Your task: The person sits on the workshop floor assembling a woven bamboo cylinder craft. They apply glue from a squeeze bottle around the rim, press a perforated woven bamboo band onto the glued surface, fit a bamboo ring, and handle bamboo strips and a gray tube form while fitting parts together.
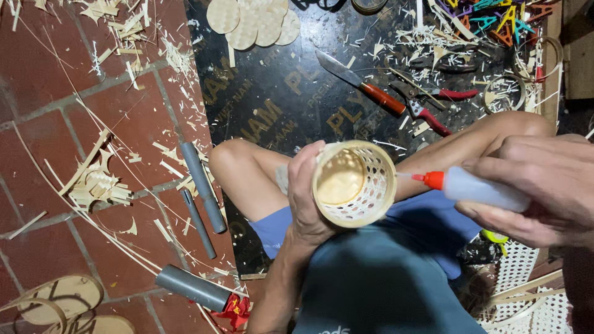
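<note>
My left hand (304,195) grips a small round woven bamboo basket (357,183) by its side, with the open mouth turned up toward the camera and a pale disc showing as its bottom. My right hand (539,185) holds a white squeeze glue bottle (479,188) with a red nozzle. The nozzle tip points left and sits just beside the basket's right rim. Both hands are over my lap, above crossed bare legs and blue shorts.
A black plywood board (291,93) lies ahead with a red-handled knife (362,83), red pruning shears (427,105), round bamboo discs (253,21), coloured clips (495,18) and shavings. Grey pipe pieces (201,185) and bamboo strips lie on the red tile floor at left.
</note>
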